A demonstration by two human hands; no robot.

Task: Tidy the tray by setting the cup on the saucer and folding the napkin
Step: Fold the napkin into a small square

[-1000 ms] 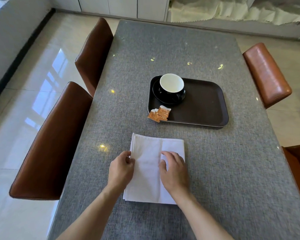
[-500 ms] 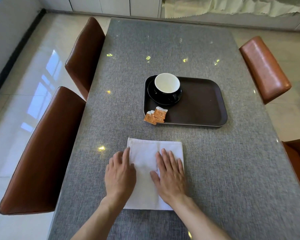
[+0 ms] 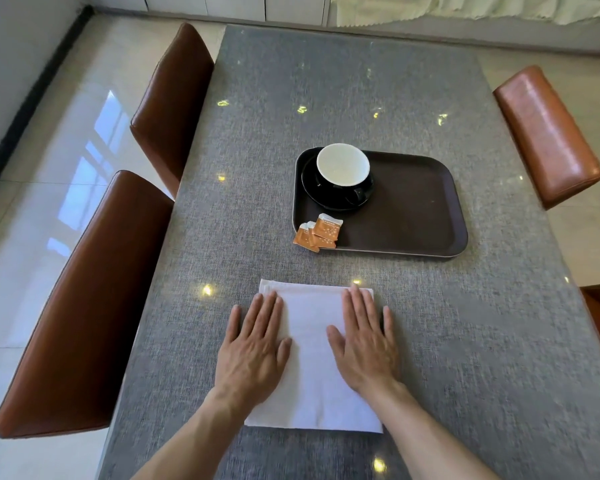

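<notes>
napkin point(image 3: 310, 362): soft, light, slides easy | left hand point(image 3: 253, 355) + right hand point(image 3: 368, 348) flat open, pressing, gripping nothing | you'd pinch a near-edge corner to refold

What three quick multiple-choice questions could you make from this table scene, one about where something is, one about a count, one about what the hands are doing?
1. Where does the cup stand?
A. On the saucer in the tray
B. On the bare table
C. On the napkin

2. How many brown chairs are on the left of the table?
A. None
B. Two
C. Four

3. What are the hands doing?
A. Lifting the tray
B. Gripping the cup
C. Lying flat and open on the napkin

Answers:
1 A: the saucer shows dark around the cup's base, in the tray's far left corner.
2 B: two chair backs line that edge.
3 C: the left hand and the right hand press it with fingers spread.
</notes>
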